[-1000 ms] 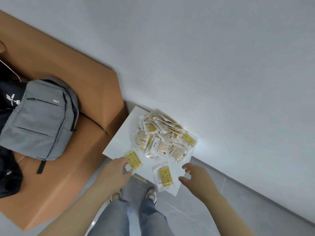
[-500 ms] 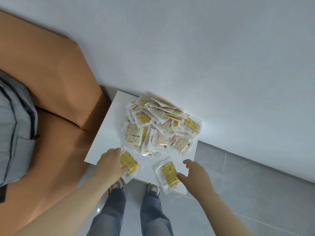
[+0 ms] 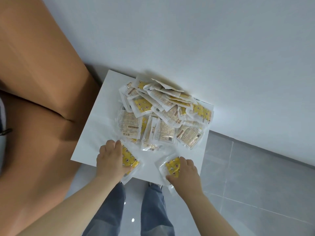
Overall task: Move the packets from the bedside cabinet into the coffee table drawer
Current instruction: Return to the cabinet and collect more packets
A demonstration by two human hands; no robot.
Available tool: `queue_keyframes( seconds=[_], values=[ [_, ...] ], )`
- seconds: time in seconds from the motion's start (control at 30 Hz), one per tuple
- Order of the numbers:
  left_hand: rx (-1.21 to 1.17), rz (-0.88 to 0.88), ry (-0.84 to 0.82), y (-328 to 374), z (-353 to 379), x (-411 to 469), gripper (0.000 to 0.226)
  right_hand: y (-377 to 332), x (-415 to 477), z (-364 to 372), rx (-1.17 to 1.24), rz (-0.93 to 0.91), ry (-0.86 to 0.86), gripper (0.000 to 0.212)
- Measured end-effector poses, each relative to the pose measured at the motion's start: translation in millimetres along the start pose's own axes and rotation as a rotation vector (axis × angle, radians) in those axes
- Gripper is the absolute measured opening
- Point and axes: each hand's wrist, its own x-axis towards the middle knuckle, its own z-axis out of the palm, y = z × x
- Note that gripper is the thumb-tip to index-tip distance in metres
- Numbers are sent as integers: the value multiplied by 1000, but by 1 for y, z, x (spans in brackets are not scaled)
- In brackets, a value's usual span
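A tan sofa point(image 3: 42, 99) fills the left, just beside the white counter point(image 3: 95, 130), which stands against the pale wall point(image 3: 221, 40). A heap of packets point(image 3: 162, 114) covers the counter's far right part. At its near edge the left hand point(image 3: 110, 160) has its grip clamped on a yellow packet point(image 3: 130, 159). To the right, the right hand point(image 3: 185, 174) pinches a second yellow packet point(image 3: 171, 166). Grey floor tiles point(image 3: 255, 176) lie rightmost.

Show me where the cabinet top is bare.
Bare: the left strip of the cabinet, between its left edge and the pile; a small gap between the left hand and right hand. Crowded: back and right, under the pile.
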Motion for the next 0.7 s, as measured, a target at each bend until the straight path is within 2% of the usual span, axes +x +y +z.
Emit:
queue_keyframes(
  seconds=[0.13, 0.27, 0.33, 0.43, 0.47, 0.57, 0.7],
  values=[
    [42, -5, 40, -5, 9, 5, 105, 0, 8, 11, -19, 25, 65, 74],
    [6, 11, 60, -9, 16, 9, 103, 0, 15, 19, 5, 44, 170, 72],
    [-9, 7, 75, -9, 17, 10, 99, 2, 21, 19, 50, 64, 165, 62],
    [-33, -12, 45, -8, 19, 8, 94, 3, 27, 13, 15, 41, 104, 27],
    [-66, -18, 32, -7, 19, 6, 92, 4, 28, 10, 19, 23, 97, 23],
    [-280, -86, -14, -4, 15, 1, 77, 2, 28, 1, 124, -17, 92, 17],
    [-396, -43, -17, -3, 0, -3, 39, -2, 25, -19, 254, -91, 126, 16]
  ],
)
